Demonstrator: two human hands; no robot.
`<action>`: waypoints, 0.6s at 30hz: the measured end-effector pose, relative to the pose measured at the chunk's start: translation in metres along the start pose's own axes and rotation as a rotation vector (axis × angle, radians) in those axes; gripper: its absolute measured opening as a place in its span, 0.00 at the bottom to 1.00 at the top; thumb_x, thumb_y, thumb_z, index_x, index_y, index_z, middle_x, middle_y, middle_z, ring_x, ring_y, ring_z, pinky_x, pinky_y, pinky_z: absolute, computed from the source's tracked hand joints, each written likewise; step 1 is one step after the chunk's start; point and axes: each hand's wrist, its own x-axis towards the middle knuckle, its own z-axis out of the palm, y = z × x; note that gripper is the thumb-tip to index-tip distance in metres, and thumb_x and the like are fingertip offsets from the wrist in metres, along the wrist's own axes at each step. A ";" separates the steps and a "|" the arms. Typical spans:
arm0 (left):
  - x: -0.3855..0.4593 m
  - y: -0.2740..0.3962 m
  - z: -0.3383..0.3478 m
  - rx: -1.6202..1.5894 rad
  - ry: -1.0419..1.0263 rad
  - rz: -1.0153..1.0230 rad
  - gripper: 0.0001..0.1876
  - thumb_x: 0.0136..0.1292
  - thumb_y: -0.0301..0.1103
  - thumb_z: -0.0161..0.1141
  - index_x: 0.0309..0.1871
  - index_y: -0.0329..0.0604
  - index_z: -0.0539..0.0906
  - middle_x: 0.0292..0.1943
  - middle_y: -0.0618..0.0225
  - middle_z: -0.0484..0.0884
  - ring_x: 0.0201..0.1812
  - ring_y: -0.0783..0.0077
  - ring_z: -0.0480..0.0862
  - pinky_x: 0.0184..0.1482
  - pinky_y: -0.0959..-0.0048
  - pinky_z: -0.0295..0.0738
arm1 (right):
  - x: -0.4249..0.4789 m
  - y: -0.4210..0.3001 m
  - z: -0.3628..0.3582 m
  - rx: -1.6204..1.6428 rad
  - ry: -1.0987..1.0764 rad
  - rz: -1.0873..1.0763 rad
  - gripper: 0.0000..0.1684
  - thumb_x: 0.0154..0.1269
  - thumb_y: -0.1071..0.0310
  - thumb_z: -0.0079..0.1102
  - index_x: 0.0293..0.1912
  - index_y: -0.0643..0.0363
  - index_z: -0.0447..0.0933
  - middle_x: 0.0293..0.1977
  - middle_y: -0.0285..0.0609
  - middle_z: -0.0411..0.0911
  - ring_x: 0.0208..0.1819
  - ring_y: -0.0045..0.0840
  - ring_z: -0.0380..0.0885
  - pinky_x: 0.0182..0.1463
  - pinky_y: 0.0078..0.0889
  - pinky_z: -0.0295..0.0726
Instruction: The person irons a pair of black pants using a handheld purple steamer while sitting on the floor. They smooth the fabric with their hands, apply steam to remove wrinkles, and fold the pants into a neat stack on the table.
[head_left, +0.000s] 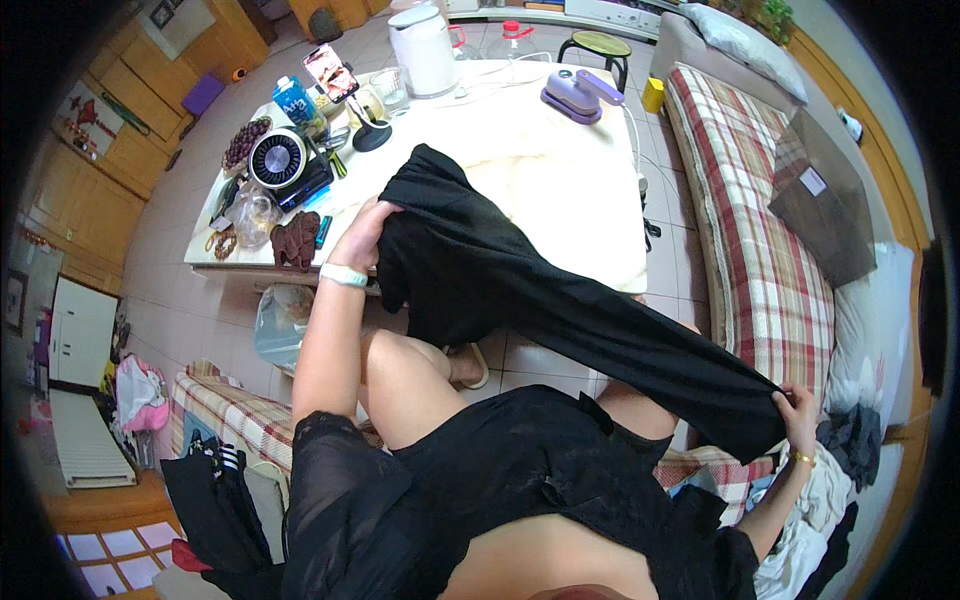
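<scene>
A long piece of black clothing (540, 285) is stretched between my two hands, over my lap and the near edge of the white table (570, 187). My left hand (364, 232) grips its bunched end beside the table's near left part; the fingertips are partly hidden in the cloth. Far to the right, my right hand (796, 412) pinches the narrow end between thumb and fingers, above the plaid seat. A purple handheld garment steamer (574, 97) rests on the far right part of the table, its cord hanging over the right edge.
On the table's left stand a phone on a stand (331, 73), a small fan (277, 157), a blue carton (294, 101) and grapes (247, 142). A white kettle-like appliance (424, 52) stands at the back. A plaid sofa (757, 225) lies right; white clothes (810, 517) are piled beside me.
</scene>
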 end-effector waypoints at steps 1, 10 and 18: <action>-0.025 0.009 0.011 -0.091 -0.027 -0.062 0.20 0.70 0.31 0.58 0.63 0.33 0.83 0.57 0.54 0.89 0.55 0.60 0.88 0.64 0.62 0.81 | 0.006 0.007 0.007 -0.328 0.034 -0.037 0.18 0.67 0.63 0.73 0.49 0.66 0.83 0.37 0.42 0.84 0.40 0.28 0.81 0.48 0.34 0.79; -0.116 -0.005 0.129 -0.492 -0.467 -0.032 0.21 0.73 0.30 0.58 0.66 0.30 0.80 0.61 0.53 0.86 0.62 0.57 0.85 0.71 0.61 0.78 | 0.010 -0.230 0.201 0.377 -0.263 -0.728 0.44 0.72 0.40 0.68 0.73 0.61 0.72 0.68 0.54 0.75 0.71 0.38 0.74 0.75 0.40 0.70; -0.134 -0.041 0.135 -0.344 -0.423 -0.033 0.24 0.69 0.25 0.60 0.68 0.29 0.78 0.61 0.52 0.86 0.60 0.61 0.86 0.68 0.65 0.80 | 0.023 -0.268 0.205 1.171 -0.567 -0.398 0.12 0.81 0.62 0.63 0.48 0.61 0.87 0.37 0.30 0.85 0.35 0.12 0.78 0.42 0.18 0.78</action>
